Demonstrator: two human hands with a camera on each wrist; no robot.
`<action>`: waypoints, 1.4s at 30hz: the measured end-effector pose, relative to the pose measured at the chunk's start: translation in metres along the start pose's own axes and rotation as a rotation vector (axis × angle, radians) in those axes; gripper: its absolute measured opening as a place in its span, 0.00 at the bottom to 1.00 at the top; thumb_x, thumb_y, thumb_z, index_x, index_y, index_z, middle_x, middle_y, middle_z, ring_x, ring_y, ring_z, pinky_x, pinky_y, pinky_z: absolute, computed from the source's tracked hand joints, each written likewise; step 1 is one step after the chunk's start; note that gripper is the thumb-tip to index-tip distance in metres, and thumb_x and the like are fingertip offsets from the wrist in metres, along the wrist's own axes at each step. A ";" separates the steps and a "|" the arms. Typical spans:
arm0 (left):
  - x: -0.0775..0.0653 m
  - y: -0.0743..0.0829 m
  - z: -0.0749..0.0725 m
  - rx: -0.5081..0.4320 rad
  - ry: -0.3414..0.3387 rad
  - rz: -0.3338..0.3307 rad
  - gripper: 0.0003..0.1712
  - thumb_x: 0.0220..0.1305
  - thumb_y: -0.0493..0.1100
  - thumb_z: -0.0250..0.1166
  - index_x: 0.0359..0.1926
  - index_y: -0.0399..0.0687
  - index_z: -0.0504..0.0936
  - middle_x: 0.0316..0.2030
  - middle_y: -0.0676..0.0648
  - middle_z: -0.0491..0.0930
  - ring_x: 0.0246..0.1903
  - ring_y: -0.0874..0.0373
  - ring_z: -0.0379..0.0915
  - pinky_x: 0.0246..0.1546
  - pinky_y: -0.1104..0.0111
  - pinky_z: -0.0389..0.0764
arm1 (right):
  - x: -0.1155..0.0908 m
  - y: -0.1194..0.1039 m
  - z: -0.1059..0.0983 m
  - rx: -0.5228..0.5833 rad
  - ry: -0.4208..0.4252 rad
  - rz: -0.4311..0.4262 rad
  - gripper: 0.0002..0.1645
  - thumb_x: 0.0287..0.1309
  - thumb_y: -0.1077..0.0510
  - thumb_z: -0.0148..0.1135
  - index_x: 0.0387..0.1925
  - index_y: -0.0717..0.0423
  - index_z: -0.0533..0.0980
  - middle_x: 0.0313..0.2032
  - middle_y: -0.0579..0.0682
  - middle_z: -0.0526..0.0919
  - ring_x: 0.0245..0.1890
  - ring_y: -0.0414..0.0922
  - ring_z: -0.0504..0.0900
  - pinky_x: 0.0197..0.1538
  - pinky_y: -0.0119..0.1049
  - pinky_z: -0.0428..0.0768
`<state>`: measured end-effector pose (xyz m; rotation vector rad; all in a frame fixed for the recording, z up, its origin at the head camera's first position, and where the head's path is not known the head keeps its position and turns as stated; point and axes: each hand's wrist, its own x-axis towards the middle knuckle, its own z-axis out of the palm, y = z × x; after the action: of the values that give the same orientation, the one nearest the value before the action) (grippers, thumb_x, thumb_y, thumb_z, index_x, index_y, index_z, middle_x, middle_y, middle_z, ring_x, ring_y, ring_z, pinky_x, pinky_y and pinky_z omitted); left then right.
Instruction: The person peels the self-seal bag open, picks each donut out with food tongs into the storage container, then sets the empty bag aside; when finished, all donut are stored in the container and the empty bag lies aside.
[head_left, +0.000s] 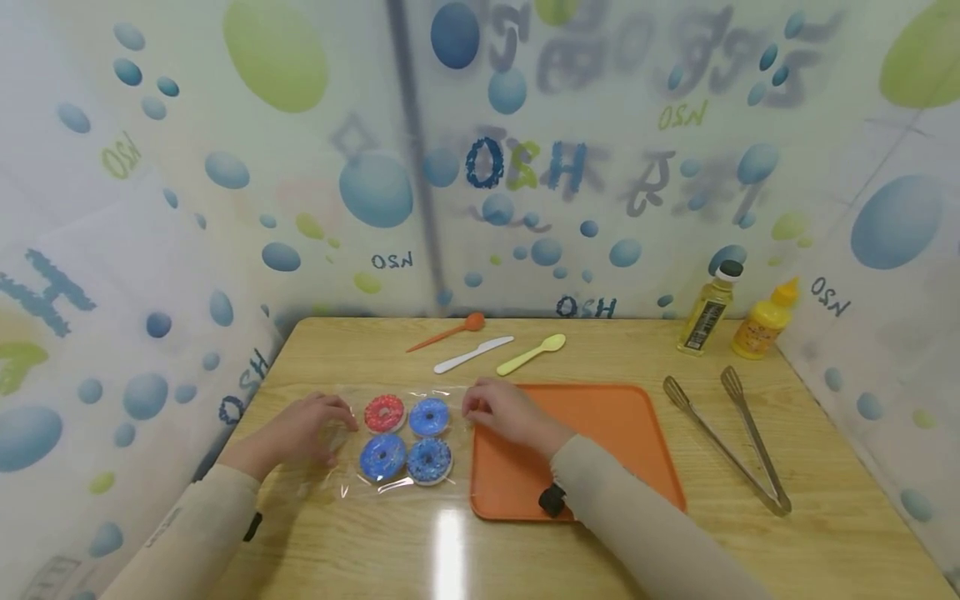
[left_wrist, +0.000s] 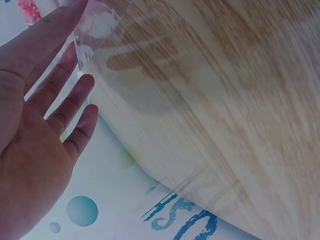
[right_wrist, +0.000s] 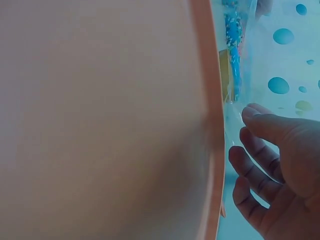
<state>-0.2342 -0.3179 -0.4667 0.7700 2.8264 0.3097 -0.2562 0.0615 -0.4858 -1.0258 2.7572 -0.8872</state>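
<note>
Looks light, slippery, limp-edged; lift donut pack point(head_left: 407, 439) by opposite edges. Note left grip point(head_left: 306, 427) spread, right grip point(head_left: 512, 410) curled, pinching unconfirmed: cannot tell.

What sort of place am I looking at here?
Probably a small booth set up for tabletop activities rather than a real kitchen: bubble-printed walls enclose a wooden table, where wrapped doughnuts, a tray and tongs are laid out.
</note>
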 end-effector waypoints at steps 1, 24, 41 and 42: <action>0.000 0.000 0.000 0.000 -0.001 0.000 0.28 0.40 0.41 0.86 0.46 0.61 0.87 0.55 0.46 0.81 0.58 0.39 0.74 0.59 0.39 0.75 | -0.001 0.001 0.000 -0.004 0.003 0.003 0.03 0.70 0.55 0.66 0.40 0.47 0.85 0.40 0.42 0.82 0.39 0.38 0.80 0.46 0.32 0.81; -0.002 0.005 0.000 -0.007 0.027 0.011 0.27 0.40 0.40 0.84 0.46 0.60 0.88 0.55 0.44 0.81 0.56 0.39 0.74 0.57 0.39 0.75 | -0.020 0.016 -0.009 0.015 -0.002 0.079 0.02 0.70 0.53 0.67 0.38 0.42 0.83 0.36 0.37 0.81 0.34 0.38 0.75 0.41 0.34 0.78; -0.001 0.011 -0.002 -0.009 0.018 0.012 0.27 0.41 0.39 0.84 0.46 0.59 0.88 0.54 0.46 0.82 0.57 0.39 0.73 0.58 0.38 0.74 | -0.024 0.018 -0.024 0.117 0.055 0.163 0.05 0.65 0.59 0.71 0.39 0.46 0.84 0.37 0.41 0.83 0.35 0.40 0.77 0.41 0.35 0.79; -0.001 0.011 -0.002 -0.008 0.019 0.015 0.28 0.40 0.39 0.83 0.46 0.59 0.88 0.54 0.46 0.82 0.57 0.39 0.73 0.57 0.38 0.74 | -0.022 0.018 -0.024 0.112 0.059 0.152 0.05 0.65 0.60 0.70 0.40 0.47 0.84 0.38 0.42 0.83 0.35 0.40 0.77 0.42 0.35 0.79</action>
<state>-0.2288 -0.3096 -0.4623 0.7905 2.8367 0.3315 -0.2554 0.0982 -0.4784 -0.7736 2.7511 -1.0499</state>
